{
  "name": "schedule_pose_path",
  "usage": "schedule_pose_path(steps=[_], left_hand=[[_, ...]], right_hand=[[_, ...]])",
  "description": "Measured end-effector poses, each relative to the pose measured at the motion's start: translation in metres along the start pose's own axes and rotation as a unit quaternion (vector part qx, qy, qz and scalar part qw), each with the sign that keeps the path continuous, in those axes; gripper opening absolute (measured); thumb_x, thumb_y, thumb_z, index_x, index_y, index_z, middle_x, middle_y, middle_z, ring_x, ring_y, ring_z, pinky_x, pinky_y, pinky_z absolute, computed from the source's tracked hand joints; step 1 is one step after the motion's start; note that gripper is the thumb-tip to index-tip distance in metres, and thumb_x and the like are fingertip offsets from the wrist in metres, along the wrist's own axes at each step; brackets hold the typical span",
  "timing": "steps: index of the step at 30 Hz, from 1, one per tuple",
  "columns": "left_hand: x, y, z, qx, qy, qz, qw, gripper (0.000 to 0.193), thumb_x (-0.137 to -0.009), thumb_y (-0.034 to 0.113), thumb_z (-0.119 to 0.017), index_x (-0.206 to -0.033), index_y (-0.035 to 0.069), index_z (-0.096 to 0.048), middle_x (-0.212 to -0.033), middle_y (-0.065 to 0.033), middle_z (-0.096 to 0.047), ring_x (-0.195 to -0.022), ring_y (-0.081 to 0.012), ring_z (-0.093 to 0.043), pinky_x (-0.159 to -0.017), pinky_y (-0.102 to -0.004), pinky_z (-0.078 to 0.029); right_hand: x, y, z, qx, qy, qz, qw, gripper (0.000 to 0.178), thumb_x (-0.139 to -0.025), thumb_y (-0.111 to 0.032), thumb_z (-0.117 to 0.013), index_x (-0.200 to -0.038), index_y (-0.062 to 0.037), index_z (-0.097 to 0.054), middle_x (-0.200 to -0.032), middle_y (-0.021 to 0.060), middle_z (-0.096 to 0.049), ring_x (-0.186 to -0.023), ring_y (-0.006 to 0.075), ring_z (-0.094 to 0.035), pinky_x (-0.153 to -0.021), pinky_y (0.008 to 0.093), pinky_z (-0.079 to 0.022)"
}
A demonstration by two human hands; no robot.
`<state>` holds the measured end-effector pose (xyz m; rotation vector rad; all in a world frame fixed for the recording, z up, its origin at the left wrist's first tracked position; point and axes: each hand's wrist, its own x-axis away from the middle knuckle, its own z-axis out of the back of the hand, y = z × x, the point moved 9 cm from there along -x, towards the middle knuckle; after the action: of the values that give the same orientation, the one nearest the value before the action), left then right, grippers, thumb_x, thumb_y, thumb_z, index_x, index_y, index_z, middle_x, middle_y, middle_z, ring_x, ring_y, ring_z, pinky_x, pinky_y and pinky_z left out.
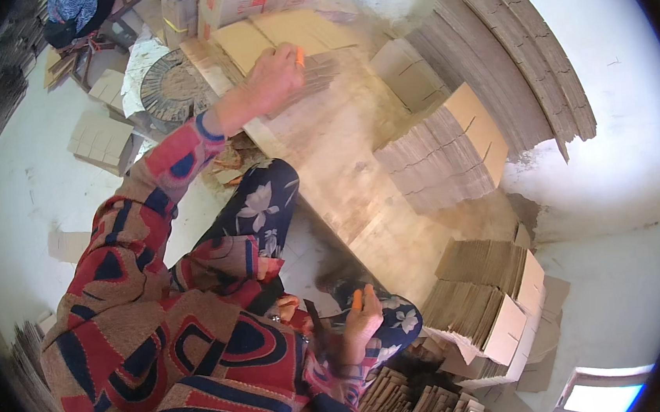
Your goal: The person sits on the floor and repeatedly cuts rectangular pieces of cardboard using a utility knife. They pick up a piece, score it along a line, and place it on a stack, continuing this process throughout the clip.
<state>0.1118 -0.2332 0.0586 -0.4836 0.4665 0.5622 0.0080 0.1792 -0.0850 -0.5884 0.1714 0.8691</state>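
My left hand point(275, 73) reaches far forward over a low wooden table, its fingers curled. It is at the edge of a small pile of slotted grey-brown cardboard strips point(318, 75); whether it grips one of them is hidden. Behind the hand lie flat tan cardboard sheets point(287, 33). By my right knee, my right hand point(362, 325) is closed, fingers drawn together, and I cannot make out anything in it. Each hand shows a bright orange piece at its fingers, on the left point(300, 57) and on the right point(357, 300), perhaps a finger cover.
The wooden table point(326, 159) runs diagonally past my knees. Along its right side stand a slotted cardboard stack point(440, 161), tall stacks against the wall point(483, 67), and nearer bundles point(471, 296). A round woven-looking object point(174, 86) and cardboard pieces point(100, 140) are at left.
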Motion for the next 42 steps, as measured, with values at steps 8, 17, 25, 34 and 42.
schedule_pose_path(steps=[8, 17, 25, 34, 42], left_hand=[[-0.015, 0.002, -0.091, 0.020, -0.063, -0.010, 0.998, 0.011, -0.068, 0.014, -0.060, -0.068, 0.003, -0.062, -0.073, -0.0130, -0.061, -0.081, -0.0283, -0.060, -0.065, -0.0399, -0.048], [-0.003, 0.048, -0.019, 0.222, -0.018, -0.014, 0.975, 0.020, -0.088, 0.023, -0.060, -0.086, 0.004, -0.062, -0.070, -0.0208, -0.059, -0.072, -0.0370, -0.060, -0.061, -0.0455, -0.047], [0.108, 0.198, -0.053, 0.375, -0.206, -0.133, 0.894, 0.016, -0.081, 0.019, -0.062, -0.078, 0.003, -0.062, -0.069, -0.0178, -0.059, -0.071, -0.0348, -0.061, -0.061, -0.0453, -0.047], [0.110, 0.200, -0.052, 0.366, -0.214, -0.149, 0.893, 0.009, -0.076, 0.010, -0.061, -0.071, 0.002, -0.061, -0.070, -0.0199, -0.061, -0.073, -0.0356, -0.062, -0.064, -0.0450, -0.048], [0.103, 0.202, -0.062, 0.379, -0.249, -0.135, 0.881, 0.021, -0.081, 0.024, -0.066, -0.076, 0.003, -0.064, -0.068, -0.0200, -0.060, -0.069, -0.0378, -0.062, -0.061, -0.0458, -0.048]], right_hand=[[0.001, 0.008, 0.028, -0.006, 0.005, -0.041, 0.999, 0.022, -0.083, -0.006, -0.066, -0.103, 0.0035, -0.065, -0.089, 0.0204, -0.066, -0.078, 0.0362, -0.062, -0.069, 0.0407, -0.050], [-0.067, 0.033, 0.204, 0.286, 0.200, 0.022, 0.937, 0.028, -0.082, -0.009, -0.068, -0.109, -0.0005, -0.062, -0.097, 0.0145, -0.065, -0.090, 0.0266, -0.062, -0.074, 0.0369, -0.050], [-0.096, 0.142, 0.242, 0.488, 0.062, -0.236, 0.838, 0.048, -0.090, -0.037, -0.056, -0.120, 0.0003, -0.054, -0.119, 0.0213, -0.056, -0.114, 0.0382, -0.050, -0.092, 0.0476, -0.041], [-0.095, 0.178, 0.221, 0.436, -0.039, -0.174, 0.882, 0.037, -0.089, -0.036, -0.059, -0.073, -0.0030, -0.063, -0.071, 0.0164, -0.064, -0.066, 0.0328, -0.066, -0.057, 0.0425, -0.051], [-0.108, 0.167, 0.258, 0.293, -0.022, -0.141, 0.945, 0.041, -0.082, -0.033, -0.068, -0.060, 0.0006, -0.058, -0.060, 0.0244, -0.056, -0.065, 0.0412, -0.060, -0.057, 0.0477, -0.046]])
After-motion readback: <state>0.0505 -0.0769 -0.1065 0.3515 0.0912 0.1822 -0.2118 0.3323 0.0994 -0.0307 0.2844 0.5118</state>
